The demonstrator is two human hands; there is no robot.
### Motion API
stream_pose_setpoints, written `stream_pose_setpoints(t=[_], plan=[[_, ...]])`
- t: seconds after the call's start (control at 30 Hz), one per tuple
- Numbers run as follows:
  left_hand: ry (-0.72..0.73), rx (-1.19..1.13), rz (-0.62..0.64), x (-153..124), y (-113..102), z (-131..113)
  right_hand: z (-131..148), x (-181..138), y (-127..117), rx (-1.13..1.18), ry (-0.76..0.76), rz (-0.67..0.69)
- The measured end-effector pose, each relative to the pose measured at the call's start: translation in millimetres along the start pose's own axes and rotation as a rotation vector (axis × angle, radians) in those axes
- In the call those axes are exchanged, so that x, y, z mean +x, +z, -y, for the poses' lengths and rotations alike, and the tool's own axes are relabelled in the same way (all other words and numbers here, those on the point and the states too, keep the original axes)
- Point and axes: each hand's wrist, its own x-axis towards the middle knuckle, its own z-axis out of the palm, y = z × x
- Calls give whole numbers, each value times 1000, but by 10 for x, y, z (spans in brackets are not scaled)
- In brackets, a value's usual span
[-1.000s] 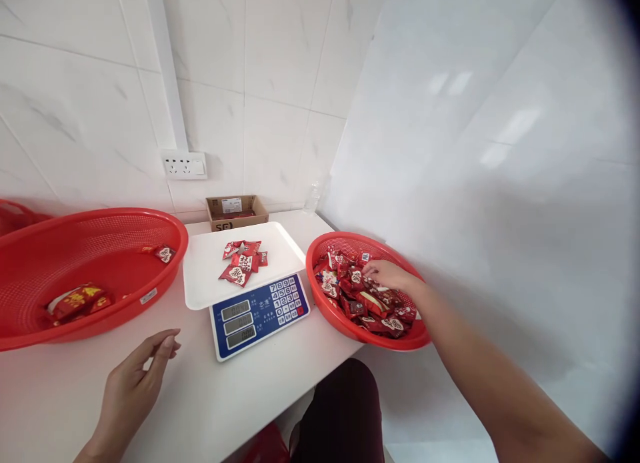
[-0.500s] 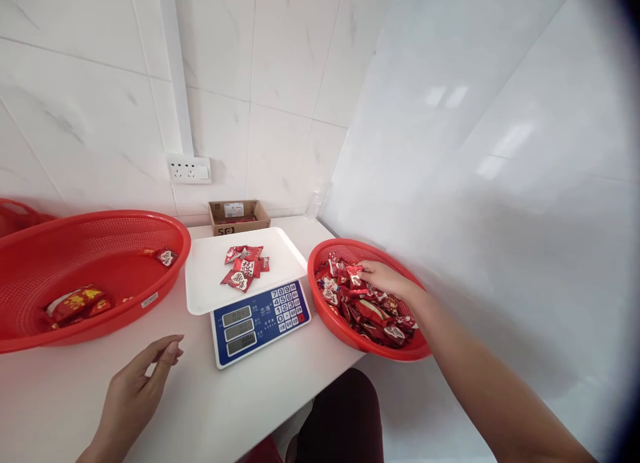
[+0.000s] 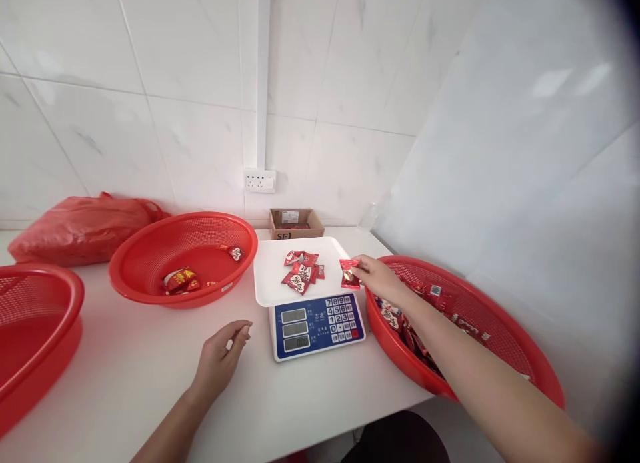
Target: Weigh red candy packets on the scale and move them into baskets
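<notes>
The right hand (image 3: 374, 276) pinches a small red wrapped candy (image 3: 349, 274) between the thumb and the first fingers. The candy sticks out to the left of the fingertips and is a little tilted. It is too small to tell which way its long side runs.

The candy is right over the near right edge of the flat white plastic tray (image 3: 273, 286) that sits on top of the blue weighing scale (image 3: 320, 324). A little pile of red candies (image 3: 301, 271) lies on the tray, further to the left of the right hand. It is close to the held candy but does not touch it.

Behind and under the right arm is a big round red plastic basket (image 3: 480, 313) with more candies in it.

The left hand (image 3: 220, 355) rests on the white tabletop (image 3: 125, 363), well apart from the candy, to the left of the scale. Its fingers are loosely curled and it holds nothing. The right hand is much nearer to the tray than the left hand. Far to the left of the left hand sits another round red plastic basket (image 3: 150, 263) with a few candies inside.
</notes>
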Motion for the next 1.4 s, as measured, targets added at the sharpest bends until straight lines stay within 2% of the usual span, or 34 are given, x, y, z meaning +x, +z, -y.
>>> stream_pose_setpoints(t=[0.1,0.17,0.3,0.4,0.53,0.7,0.83,0.97,1.2,1.4], plan=[[-8,6,-5,-8,-9,-11,142,109,138,-294,-16,-45],[-12,4,-9,-11,-14,-25,220,155,215,-379,-15,-78],[-9,8,-2,-17,-20,-38,300,201,350,-340,-76,-32],[4,2,12,-23,-21,-29,320,157,348,-270,-123,-9],[3,-3,15,-38,-19,-19,315,-96,131,-229,-75,-78],[10,-2,22,-59,-8,-27,157,-663,-153,-256,18,-117],[5,-9,17,-60,9,-41,-94,-1125,-194,-310,113,-121],[-10,-5,23,-49,31,-32,-326,-1450,-124,-362,118,-98],[4,35,-20,-55,66,-96,-397,-1627,-5,-426,224,-43],[305,158,-41,17,133,-367,-440,-1637,35,-450,199,-87]])
